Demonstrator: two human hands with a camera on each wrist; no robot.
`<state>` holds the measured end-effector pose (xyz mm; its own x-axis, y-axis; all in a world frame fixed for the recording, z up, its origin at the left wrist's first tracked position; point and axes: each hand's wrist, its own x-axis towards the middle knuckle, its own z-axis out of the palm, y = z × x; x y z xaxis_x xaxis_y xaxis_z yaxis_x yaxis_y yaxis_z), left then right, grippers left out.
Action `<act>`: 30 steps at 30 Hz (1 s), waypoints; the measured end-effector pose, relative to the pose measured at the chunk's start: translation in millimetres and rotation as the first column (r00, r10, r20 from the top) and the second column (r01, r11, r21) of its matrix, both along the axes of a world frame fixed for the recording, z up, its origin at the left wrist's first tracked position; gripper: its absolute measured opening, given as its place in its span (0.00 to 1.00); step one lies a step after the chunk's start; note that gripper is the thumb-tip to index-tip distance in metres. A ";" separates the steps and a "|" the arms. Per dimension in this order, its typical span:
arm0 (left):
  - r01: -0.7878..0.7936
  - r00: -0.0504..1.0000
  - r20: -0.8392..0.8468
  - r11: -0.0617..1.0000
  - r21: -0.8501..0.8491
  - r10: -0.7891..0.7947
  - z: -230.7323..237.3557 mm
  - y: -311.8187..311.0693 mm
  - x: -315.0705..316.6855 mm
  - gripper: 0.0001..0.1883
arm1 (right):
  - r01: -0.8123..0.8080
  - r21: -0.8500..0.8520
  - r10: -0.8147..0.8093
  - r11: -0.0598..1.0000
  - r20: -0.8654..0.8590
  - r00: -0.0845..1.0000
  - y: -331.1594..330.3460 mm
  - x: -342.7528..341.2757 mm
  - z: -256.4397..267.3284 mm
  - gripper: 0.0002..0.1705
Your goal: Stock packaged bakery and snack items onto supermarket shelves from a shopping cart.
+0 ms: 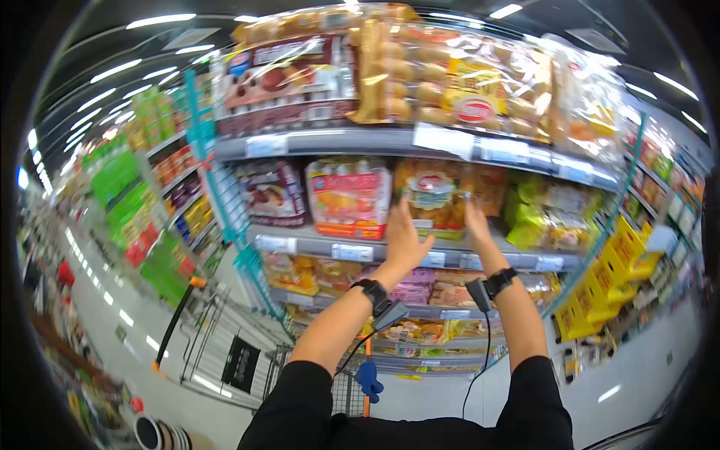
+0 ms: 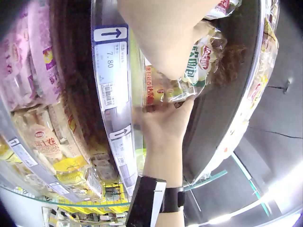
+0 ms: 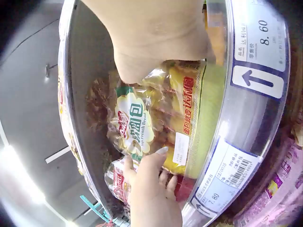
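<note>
A clear bag of soft French bread (image 1: 433, 196) with a green-lettered label stands on the middle shelf. My left hand (image 1: 405, 241) is at its left side, fingers pointing up and thumb held out across the lower front. My right hand (image 1: 478, 226) is at the opposite side with its fingers extended upward. From the right wrist, the left fingers (image 3: 150, 163) show right at the bag's edge, and the label (image 3: 136, 124) faces outward. In the left wrist view the near hand covers part of the bag (image 2: 201, 61). Neither hand curls round the bag.
A pink bag (image 1: 349, 196) stands left of the bread, green-and-clear packs (image 1: 559, 214) to the right. Price tags line the shelf edge (image 1: 352, 252). Large bread bags fill the shelf above (image 1: 457, 75). A shopping cart (image 1: 225, 352) stands low left; yellow crates (image 1: 607, 277) are at right.
</note>
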<state>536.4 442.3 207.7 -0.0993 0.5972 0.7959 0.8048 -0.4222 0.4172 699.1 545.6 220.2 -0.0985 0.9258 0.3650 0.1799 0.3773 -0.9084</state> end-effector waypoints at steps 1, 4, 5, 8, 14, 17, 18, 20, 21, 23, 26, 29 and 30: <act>0.010 1.000 0.007 1.000 0.010 -0.010 0.6 0.4 -0.7 0.50 | -0.025 -0.066 0.028 0.998 0.051 0.998 -4.4 5.2 1.6 0.37; 0.049 0.999 0.011 0.996 0.081 -0.050 1.7 -2.4 0.2 0.48 | 0.180 -0.086 -0.155 0.980 0.242 0.958 -24.1 6.7 13.5 0.37; 0.065 0.997 0.048 0.996 0.062 -0.068 3.5 -5.0 1.1 0.48 | 0.210 0.149 -0.218 0.966 0.036 0.975 -20.2 -1.9 7.6 0.38; 0.070 0.993 0.093 0.997 0.029 -0.072 3.9 -5.4 2.8 0.49 | 0.252 0.084 -0.261 0.964 0.111 0.959 -6.7 20.2 3.1 0.32; 0.181 0.980 -0.113 0.965 0.188 -0.161 -2.9 -18.6 5.6 0.46 | 0.591 0.325 -0.674 0.739 0.333 0.659 28.6 54.3 41.4 0.40; 0.295 0.841 -0.501 0.950 0.103 -0.207 1.5 -23.0 16.7 0.40 | 0.381 0.474 -0.601 0.794 0.519 0.608 48.1 61.3 72.0 0.30; 0.323 0.802 -0.555 0.942 0.093 -0.221 6.2 -19.5 24.4 0.37 | 0.106 0.915 -0.884 0.389 0.338 0.323 126.8 82.3 42.3 0.24; 0.381 0.713 -0.654 0.923 0.058 -0.253 13.0 -13.3 45.1 0.31 | 0.255 0.740 -0.713 0.623 0.403 0.574 132.5 81.6 62.5 0.24; 0.376 0.695 -0.678 0.925 0.060 -0.238 20.1 -10.8 56.6 0.27 | 0.242 0.782 -0.752 0.574 0.386 0.534 139.7 85.9 64.3 0.25; 0.314 0.670 -0.721 0.948 0.056 -0.179 29.6 1.5 76.8 0.26 | 0.235 0.735 -0.711 0.636 0.439 0.550 137.1 99.9 73.4 0.25; 0.229 0.635 -0.768 0.970 0.082 -0.085 33.5 29.3 104.5 0.25 | 0.203 0.657 -0.626 0.727 0.510 0.590 114.2 126.3 84.4 0.25; 0.115 0.629 -0.777 0.990 0.081 -0.010 34.8 56.8 111.8 0.23 | 0.167 0.615 -0.563 0.771 0.535 0.630 105.1 143.0 93.7 0.25; 0.063 0.647 -0.763 0.996 0.056 0.002 32.6 66.9 110.0 0.23 | 0.157 0.612 -0.550 0.775 0.532 0.643 104.1 143.5 94.8 0.25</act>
<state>646.4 509.2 240.3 0.5786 0.5280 0.6216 0.8109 -0.4544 -0.3687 842.6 649.6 315.0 -0.1918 0.6588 0.7275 0.8557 0.4752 -0.2047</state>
